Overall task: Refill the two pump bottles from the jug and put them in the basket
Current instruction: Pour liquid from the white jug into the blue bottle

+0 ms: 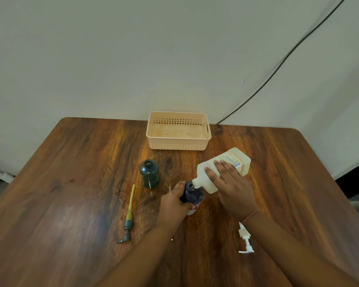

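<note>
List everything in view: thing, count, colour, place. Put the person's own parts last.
table: 1, brown wood, fills the lower frame
basket: 1, peach, far edge of the table, nothing in it
jug: 1, cream-white, tipped with its spout at the mouth of the blue bottle
blue bottle: 1, dark blue, centre, pump off
green bottle: 1, dark green, upright, open, left of the jug
grey pump: 1, grey with a yellow tube, lying left of the hands
white pump: 1, white, lying on the right, partly under the forearm
cable: 1, black, along the wall
left hand: 1, grips the blue bottle
right hand: 1, holds the jug
</note>
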